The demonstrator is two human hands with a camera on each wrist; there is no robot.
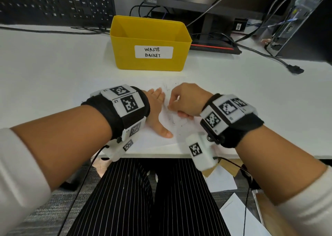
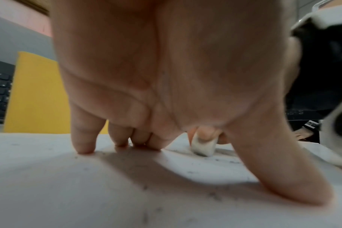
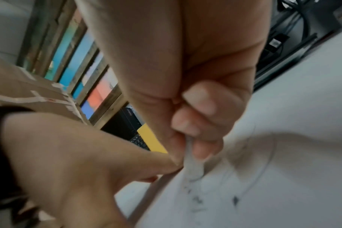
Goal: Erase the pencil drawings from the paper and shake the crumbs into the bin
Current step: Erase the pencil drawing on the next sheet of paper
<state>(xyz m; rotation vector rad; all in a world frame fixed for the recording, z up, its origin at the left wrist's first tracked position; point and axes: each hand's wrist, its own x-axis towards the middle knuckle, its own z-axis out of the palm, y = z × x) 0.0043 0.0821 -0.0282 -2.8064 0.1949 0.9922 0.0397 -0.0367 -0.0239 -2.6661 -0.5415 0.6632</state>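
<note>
A white sheet of paper (image 1: pixel 161 140) lies at the desk's near edge, with faint pencil lines (image 3: pixel 263 162) and dark eraser crumbs (image 2: pixel 215 195) on it. My left hand (image 1: pixel 158 113) lies flat on the sheet, fingers (image 2: pixel 84 138) and thumb spread, pressing it down. Just to its right, my right hand (image 1: pixel 183 102) pinches a small white eraser (image 2: pixel 203 145) whose smudged tip touches the paper. The yellow bin (image 1: pixel 150 43), labelled "WASTE BASKET", stands behind the paper.
A black keyboard (image 1: pixel 53 2) leans at the back left. A monitor stand (image 1: pixel 206 29), cables (image 1: pixel 260 52) and a computer case (image 1: pixel 294 20) crowd the back right. Loose papers (image 1: pixel 233 208) lie on the floor by my striped trousers.
</note>
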